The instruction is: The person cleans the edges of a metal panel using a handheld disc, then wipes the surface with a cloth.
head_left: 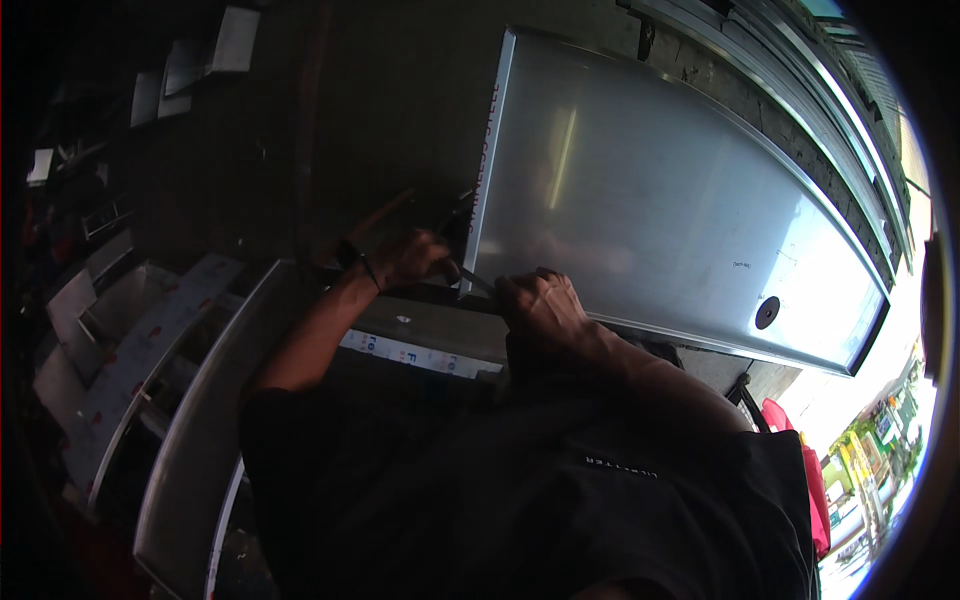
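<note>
A large shiny steel panel (640, 190) with folded-up edges lies in front of me, reaching away to the right. At its near left corner, a thin flat strip (478, 282) spans the gap between my two hands; its exact kind is too dark to make out. My left hand (415, 260), with a dark band at the wrist, is closed around the strip's left end, just outside the panel's left edge. Curled fingers of my right hand (545, 302) grip the other end over the panel's near edge. Shadow hides some of the left fingertips.
A black round disc (767, 312) rests on the panel's right part. Long metal profiles (800, 70) run behind it. To my left are steel frames (200, 400) and sheet pieces (75, 310). Bent sheet pieces (235, 40) stand at far left. Something red (815, 490) is at right.
</note>
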{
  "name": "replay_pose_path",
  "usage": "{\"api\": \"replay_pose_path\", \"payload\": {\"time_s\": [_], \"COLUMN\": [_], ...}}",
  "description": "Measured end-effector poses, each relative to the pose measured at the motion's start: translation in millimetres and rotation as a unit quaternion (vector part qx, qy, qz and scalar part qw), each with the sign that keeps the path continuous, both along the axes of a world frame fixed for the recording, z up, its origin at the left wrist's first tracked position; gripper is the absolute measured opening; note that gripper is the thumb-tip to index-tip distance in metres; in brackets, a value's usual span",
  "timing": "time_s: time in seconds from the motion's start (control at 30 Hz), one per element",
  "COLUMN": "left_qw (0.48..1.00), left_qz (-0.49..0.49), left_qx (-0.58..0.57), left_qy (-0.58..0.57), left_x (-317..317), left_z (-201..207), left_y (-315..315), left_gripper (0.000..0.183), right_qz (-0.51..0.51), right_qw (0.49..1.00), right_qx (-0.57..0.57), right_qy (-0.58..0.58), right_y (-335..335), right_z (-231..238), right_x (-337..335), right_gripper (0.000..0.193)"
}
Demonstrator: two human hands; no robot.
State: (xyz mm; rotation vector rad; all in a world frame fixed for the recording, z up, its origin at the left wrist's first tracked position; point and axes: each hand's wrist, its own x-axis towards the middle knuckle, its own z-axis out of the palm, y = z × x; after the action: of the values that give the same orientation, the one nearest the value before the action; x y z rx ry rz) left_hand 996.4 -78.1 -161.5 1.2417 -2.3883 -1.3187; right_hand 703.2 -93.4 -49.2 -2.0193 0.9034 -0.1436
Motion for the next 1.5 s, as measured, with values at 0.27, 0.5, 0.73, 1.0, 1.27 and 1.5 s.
{"api": "replay_pose_path", "payload": {"time_s": [0.27,0.5,0.73,1.0,1.27,1.5], "left_qw": [0.997,0.995,0.996,0.979,0.978,0.983], "left_qz": [-0.029,-0.08,-0.007,0.137,0.161,0.122], "left_qx": [0.019,0.017,-0.051,-0.147,-0.11,-0.108], "left_qy": [-0.064,-0.051,-0.068,-0.044,-0.069,-0.085], "left_x": [0.6,2.1,-10.0,-33.4,-39.0,-11.2], "left_z": [12.7,2.1,6.6,-2.5,5.3,9.0], "left_y": [3.7,19.8,-71.0,-233.1,-253.4,-117.7], "left_gripper": [0.039,0.032,0.042,0.047,0.058,0.028], "right_qz": [-0.017,0.047,-0.046,-0.097,-0.094,-0.032], "right_qw": [1.0,0.999,0.998,0.941,0.871,0.976], "right_qx": [0.014,0.004,-0.019,-0.317,-0.481,-0.21], "right_qy": [0.0,0.026,0.041,0.075,0.026,0.051], "right_y": [2.0,30.2,-62.3,-227.0,-243.7,-117.0], "right_z": [22.1,-10.5,-11.7,-41.5,-64.2,-19.5], "right_x": [2.3,-2.3,2.8,-10.2,-20.3,1.0], "right_gripper": [0.01,0.012,0.01,0.022,0.018,0.013]}}
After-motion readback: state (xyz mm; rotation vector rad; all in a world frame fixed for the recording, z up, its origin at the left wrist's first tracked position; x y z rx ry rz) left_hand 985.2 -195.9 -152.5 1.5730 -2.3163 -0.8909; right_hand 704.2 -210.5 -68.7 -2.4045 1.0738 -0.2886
